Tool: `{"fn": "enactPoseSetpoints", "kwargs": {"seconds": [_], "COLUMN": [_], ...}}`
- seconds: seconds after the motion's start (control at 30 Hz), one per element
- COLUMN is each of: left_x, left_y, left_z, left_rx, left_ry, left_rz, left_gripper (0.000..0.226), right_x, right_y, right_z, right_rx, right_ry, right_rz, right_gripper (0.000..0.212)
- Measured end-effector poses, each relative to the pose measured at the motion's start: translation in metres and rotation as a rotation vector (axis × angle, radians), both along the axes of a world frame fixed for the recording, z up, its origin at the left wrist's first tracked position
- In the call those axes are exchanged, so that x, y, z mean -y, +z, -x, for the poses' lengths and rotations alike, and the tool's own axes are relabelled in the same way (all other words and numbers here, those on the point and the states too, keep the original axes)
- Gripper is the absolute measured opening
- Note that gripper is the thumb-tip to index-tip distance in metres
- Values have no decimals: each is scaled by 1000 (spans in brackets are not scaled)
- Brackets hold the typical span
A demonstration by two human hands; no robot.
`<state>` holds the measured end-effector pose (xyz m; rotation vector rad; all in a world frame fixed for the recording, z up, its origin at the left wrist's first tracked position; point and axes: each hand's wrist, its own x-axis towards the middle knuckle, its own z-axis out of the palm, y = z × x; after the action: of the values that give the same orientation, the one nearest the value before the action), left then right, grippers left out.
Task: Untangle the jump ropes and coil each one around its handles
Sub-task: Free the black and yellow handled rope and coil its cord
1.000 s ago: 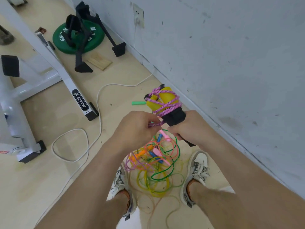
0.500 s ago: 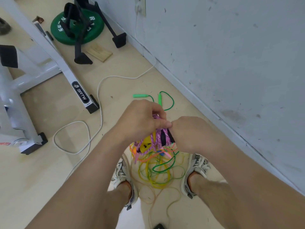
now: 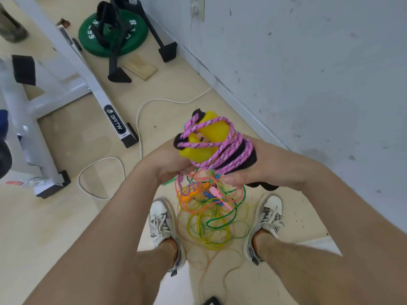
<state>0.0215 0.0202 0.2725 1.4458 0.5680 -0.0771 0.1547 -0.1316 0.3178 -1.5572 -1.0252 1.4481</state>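
Pink rope (image 3: 222, 148): coiled round handles (image 3: 217, 128).
Left hand (image 3: 167, 164): raised, rope tail pinched below.
Right hand (image 3: 262, 170): handles clasped.
Wall (image 3: 308, 84): close rightward.

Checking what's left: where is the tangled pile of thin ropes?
Head view, lower centre: the tangled pile lies on the floor between the left shoe and right shoe, below the pink rope bundle.

I see a pale floor (image 3: 66, 227). A heap of thin ropes (image 3: 211, 225), green, yellow, orange and pink, lies on it between the left shoe (image 3: 161, 221) and the right shoe (image 3: 267, 219). A white cord (image 3: 141, 119) loops across it farther off. A white frame (image 3: 94, 93) stands at the left. A green weight (image 3: 92, 38) lies flat near the wall, under a black stand (image 3: 119, 73), with a wood block (image 3: 141, 67) just beside it.
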Motion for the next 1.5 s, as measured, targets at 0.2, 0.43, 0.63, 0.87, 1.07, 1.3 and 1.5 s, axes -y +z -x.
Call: {"fn": "enactPoseSetpoints", "kwargs": {"seconds": [0.2, 0.43, 0.63, 0.87, 1.07, 1.3, 1.5], "left_x": [-3, 4, 0, 25, 25, 26, 36], "left_y": [16, 7, -7, -8, -5, -3, -1], "left_z": [-4, -21, -20, -21, -27, -25, -26], "left_rx": [105, 30, -68, -93, -11, -63, 25], "left_ry": [113, 266, 339, 176, 211, -57, -146], "left_rz": [115, -39, 84, -2, 30, -948, -952], "left_gripper": [34, 57, 48, 47, 20, 15, 40], "right_x": [7, 0, -2, 2, -3, -8, -18], "right_y": [4, -7, -3, 3, -18, -38, -58], "right_z": [-8, -2, 2, -11, -20, -22, -12], "right_rx": [-63, -54, -101, 15, -52, 100, 942], "right_ry": [222, 464, 433, -90, -472, -679, -437], "right_rz": [125, 277, 240, 106, 179, 260, 332], "right_gripper": [18, 18, 16, 18, 7, 9, 19]}}
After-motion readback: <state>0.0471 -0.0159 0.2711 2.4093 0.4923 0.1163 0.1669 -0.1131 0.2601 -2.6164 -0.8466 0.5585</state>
